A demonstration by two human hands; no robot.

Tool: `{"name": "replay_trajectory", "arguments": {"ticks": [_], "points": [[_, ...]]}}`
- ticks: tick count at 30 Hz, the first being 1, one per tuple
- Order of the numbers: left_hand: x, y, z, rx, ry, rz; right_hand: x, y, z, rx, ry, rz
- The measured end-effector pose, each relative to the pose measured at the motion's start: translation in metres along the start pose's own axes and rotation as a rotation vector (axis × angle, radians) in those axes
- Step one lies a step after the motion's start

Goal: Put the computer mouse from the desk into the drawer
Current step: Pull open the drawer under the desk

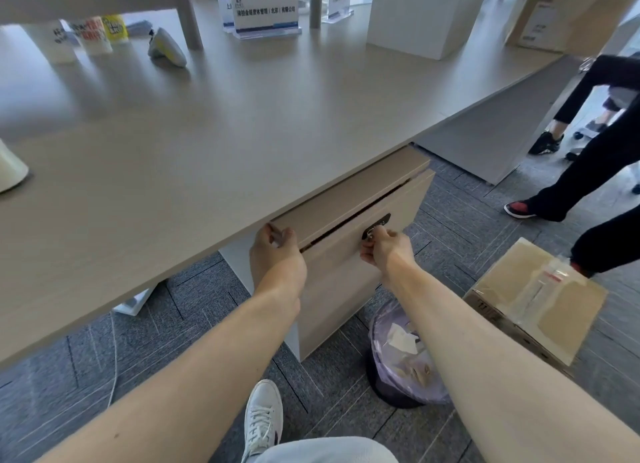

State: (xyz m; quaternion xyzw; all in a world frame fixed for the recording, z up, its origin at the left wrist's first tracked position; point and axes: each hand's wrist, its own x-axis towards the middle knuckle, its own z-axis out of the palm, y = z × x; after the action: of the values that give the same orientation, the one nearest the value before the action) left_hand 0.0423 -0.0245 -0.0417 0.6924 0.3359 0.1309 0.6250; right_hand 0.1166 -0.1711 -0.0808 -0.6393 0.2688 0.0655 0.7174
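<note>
A grey computer mouse with a yellow-green side lies on the beige desk, far back on the left. Under the desk's front edge hangs the drawer unit, its upper drawer slightly ajar with a thin dark gap below it. My left hand grips the left end of that drawer front. My right hand pinches a key in the black lock plate on the panel beneath.
Paper cups and acrylic sign holders stand at the desk's back. A bin with a purple liner and a cardboard box sit on the carpet right of the drawers. Another person's legs stand at the right.
</note>
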Motion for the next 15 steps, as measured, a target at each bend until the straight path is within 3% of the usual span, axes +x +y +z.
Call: {"name": "replay_trajectory", "arguments": {"ticks": [15], "points": [[-0.005,0.006,0.003,-0.123,-0.016,-0.145,-0.081,0.033,-0.149,-0.034,0.105,-0.049]]}}
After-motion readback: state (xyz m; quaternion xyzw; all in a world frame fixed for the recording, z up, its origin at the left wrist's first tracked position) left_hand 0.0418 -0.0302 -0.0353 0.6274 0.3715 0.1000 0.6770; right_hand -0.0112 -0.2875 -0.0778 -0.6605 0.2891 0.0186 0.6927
